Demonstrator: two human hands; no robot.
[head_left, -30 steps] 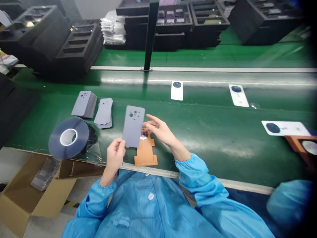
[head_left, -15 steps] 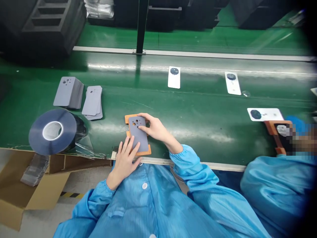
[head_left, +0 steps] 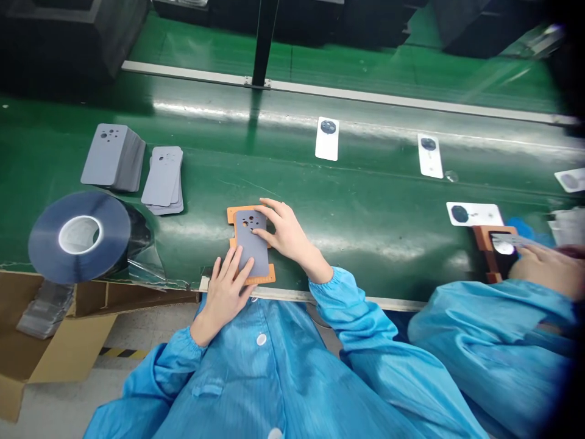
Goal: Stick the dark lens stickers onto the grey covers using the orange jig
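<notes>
A grey phone-back-shaped sheet (head_left: 254,247) with camera holes lies over an orange fixture (head_left: 262,274) near the bench's front edge. My left hand (head_left: 223,299) rests with its fingers spread over the sheet's lower left. From the right, my right hand (head_left: 289,235) reaches to the sheet's upper end, its thumb by the camera holes. Its other fingers curve along the top corner, apart from the thumb. A fanned pile of similar sheets (head_left: 162,177) and a taller stack (head_left: 106,155) lie to the left.
A big roll of clear film (head_left: 50,241) sits at front left, above an open cardboard box (head_left: 68,347). White phone-shaped panels (head_left: 327,146) lie on the green bench (head_left: 365,195). At right, a co-worker's hand (head_left: 542,268) works over another orange-brown fixture (head_left: 483,244).
The view has shifted slightly. My right hand's fingertips have risen a little from the sheet's top edge; my left hand stays on it. The co-worker's hand has moved left over their fixture.
</notes>
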